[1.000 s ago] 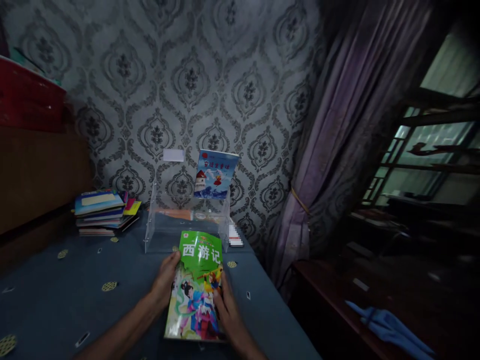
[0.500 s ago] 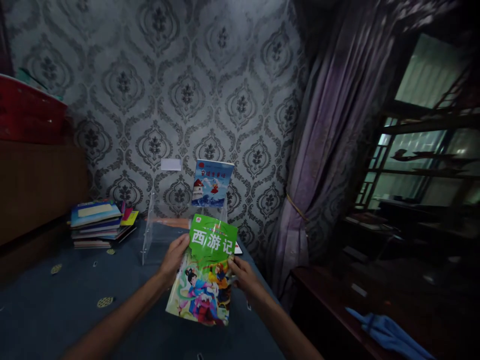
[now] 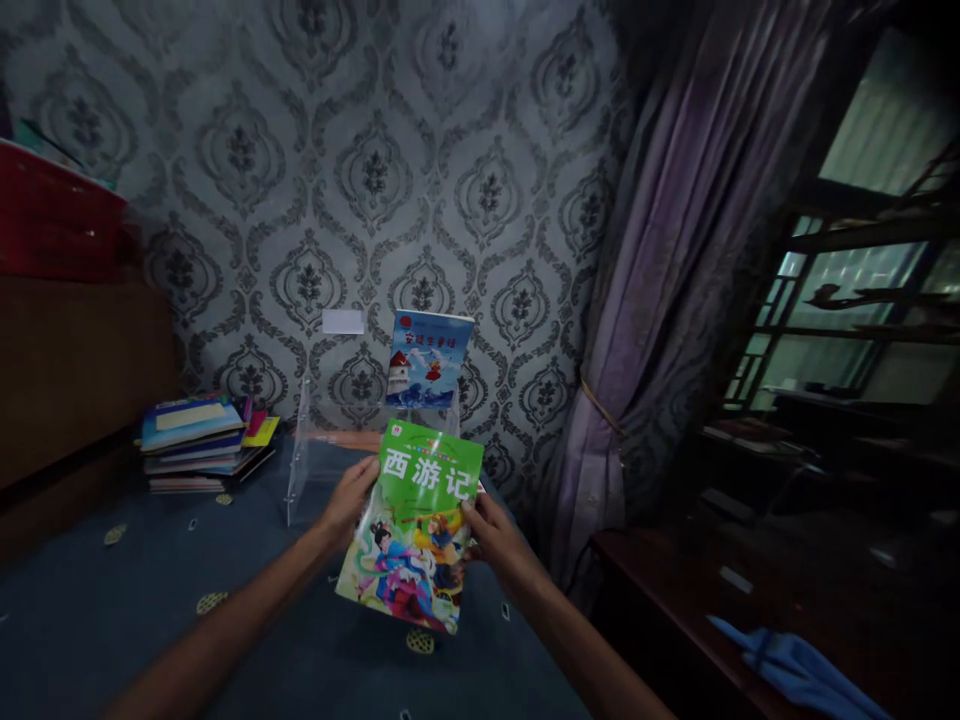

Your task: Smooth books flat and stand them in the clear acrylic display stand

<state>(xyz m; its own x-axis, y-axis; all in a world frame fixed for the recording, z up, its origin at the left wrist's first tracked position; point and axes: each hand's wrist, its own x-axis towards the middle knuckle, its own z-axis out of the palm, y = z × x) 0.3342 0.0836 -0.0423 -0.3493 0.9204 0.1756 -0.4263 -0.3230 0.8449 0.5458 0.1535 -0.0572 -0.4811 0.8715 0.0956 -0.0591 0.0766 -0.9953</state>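
green book (image 3: 411, 535): held kinda tilted by left hand (image 3: 349, 500) (10 o'clock), right hand (image 3: 496, 533) (3ish)
grip: both clamped on it
blue book (image 3: 430, 362): propped up around 12

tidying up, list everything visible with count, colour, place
green illustrated paperback book: 1, green, centre
clear plastic stand: 1, colourless, behind green book
blue illustrated paperback book: 1, blue, atop stand
colourful book pile: 1, mixed, left
cloth-covered table: 1, dark blue, below
red plastic tub: 1, red, upper left
brown boxy cabinet: 1, brown, left
white rectangular plate: 1, white, on patterned wall
purple fabric curtain: 1, purple, right
blue cloth-like bundle: 1, blue, lower right
far-right things: count unclear, dark
left hand: 1, bare, green book's left edge
right hand: 1, bare, green book's right edge
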